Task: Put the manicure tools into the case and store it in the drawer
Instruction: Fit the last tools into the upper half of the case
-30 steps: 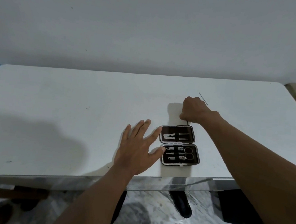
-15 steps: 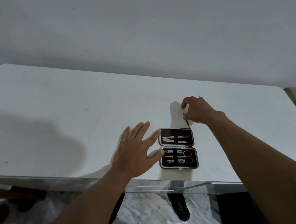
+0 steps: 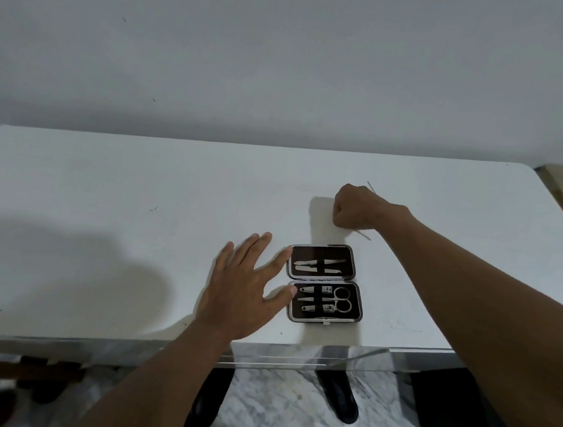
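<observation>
The wall (image 3: 288, 59) behind is plain, pale grey and matte. Under it, the table (image 3: 103, 196) has a white, smooth top with rounded far corners, a few small dark specks and a thin metallic front edge. Below this edge the floor (image 3: 271, 415) looks like grey-white marble with veins.

The left hand (image 3: 241, 295) lies flat on the table with the fingers spread, holding nothing; its thumb and index fingertip touch the left side of the case (image 3: 356, 279). The right hand (image 3: 356, 208) is closed as a fist on the table, just beyond the case. A thin metal tool (image 3: 363, 235) comes out from under it toward the case, and a thin tip shows also at the far side of the fist, so the hand seems to grip this tool.

The case lies open near the front edge, two rounded rectangular halves with shiny metal rims and dark brown lining. The far half holds two slim flat silver tools (image 3: 318, 265). The near half holds small scissors (image 3: 340, 300) with round loops, and nail clippers (image 3: 319, 308) under dark straps. No writing or brand can be read on any item.
</observation>
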